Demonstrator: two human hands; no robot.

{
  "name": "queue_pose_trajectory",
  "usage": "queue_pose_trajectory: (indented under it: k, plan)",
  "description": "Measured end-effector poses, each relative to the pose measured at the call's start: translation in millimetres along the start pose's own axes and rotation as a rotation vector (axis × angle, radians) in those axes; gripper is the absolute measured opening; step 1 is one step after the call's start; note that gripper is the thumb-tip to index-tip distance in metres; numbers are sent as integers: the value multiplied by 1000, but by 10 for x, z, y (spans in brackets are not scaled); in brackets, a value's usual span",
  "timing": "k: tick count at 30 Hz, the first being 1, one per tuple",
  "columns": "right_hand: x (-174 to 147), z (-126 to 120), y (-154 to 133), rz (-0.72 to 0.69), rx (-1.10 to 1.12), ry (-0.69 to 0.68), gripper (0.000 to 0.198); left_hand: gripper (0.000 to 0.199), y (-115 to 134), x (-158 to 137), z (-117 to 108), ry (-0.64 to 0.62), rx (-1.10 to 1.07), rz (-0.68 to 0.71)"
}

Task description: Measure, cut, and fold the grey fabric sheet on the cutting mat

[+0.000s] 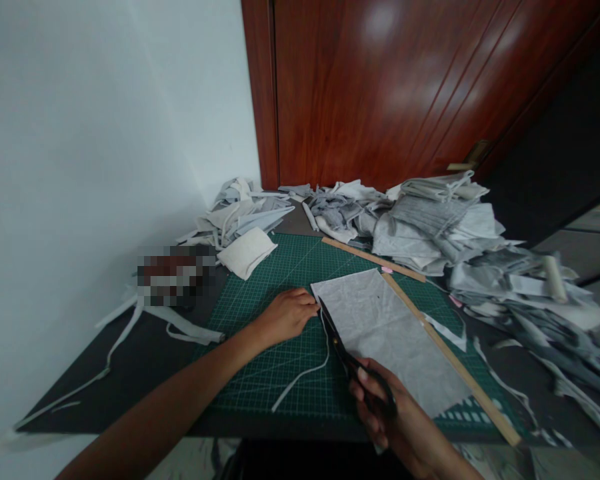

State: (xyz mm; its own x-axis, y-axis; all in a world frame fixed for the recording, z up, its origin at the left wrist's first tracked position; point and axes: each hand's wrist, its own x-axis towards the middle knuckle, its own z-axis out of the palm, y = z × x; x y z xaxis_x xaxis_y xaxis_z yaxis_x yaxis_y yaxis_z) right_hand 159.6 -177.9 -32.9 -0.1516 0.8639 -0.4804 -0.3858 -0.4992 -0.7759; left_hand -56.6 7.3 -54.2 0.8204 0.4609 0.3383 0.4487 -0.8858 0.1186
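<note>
A pale grey piece of fabric (380,327) lies flat on the green cutting mat (260,373). My right hand (380,400) grips black scissors (347,360), their blades along the fabric's left edge with the tips near its upper left corner. Beside those tips my left hand (293,312) has its fingers pressed together at the fabric's edge, pinching a thin fabric strip (310,369). The strip trails down over the mat, curving to the left. Where the fingertips meet the cloth, the hold is partly hidden.
Two wooden rulers (445,353) (370,257) lie right of and above the fabric. Heaped grey cloth (430,227) lines the back and right. Folded cloth pieces (247,252) and loose strips (180,323) lie left. A white wall (105,133) and brown door (355,87) bound the table.
</note>
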Motion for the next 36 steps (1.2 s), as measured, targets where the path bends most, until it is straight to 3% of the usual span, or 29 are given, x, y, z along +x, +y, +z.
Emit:
queue_pose_trajectory:
  k: [36]
  plan:
    - [21,-74,43,17,48,-13,56,21,27,2,-31,13,6,3]
